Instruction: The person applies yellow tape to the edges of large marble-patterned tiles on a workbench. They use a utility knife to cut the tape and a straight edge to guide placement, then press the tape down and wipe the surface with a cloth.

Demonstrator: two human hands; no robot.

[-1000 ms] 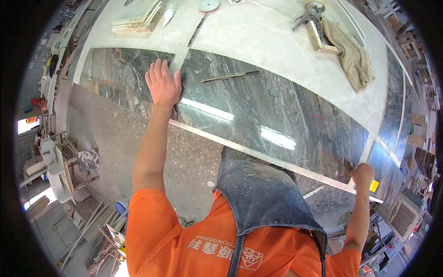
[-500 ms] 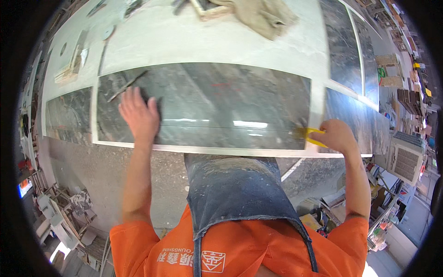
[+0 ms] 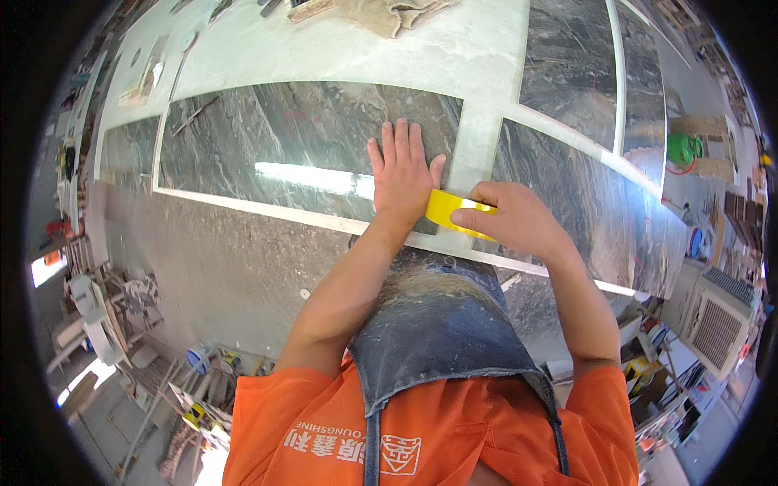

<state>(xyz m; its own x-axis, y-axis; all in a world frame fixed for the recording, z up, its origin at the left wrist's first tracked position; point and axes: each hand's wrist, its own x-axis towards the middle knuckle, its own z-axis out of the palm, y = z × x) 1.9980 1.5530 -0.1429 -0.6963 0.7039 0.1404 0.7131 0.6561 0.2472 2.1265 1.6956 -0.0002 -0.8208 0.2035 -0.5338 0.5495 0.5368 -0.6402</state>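
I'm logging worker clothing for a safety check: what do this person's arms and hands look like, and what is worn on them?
Both hands, the left hand and the right hand, are bare, with no gloves. The forearms are uncovered; short orange sleeves end near the shoulders. A dark, dusty apron hangs in front.

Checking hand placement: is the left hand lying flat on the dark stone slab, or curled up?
Flat: the left hand lies palm down, fingers spread, on the dark stone slab, beside the yellow tape.
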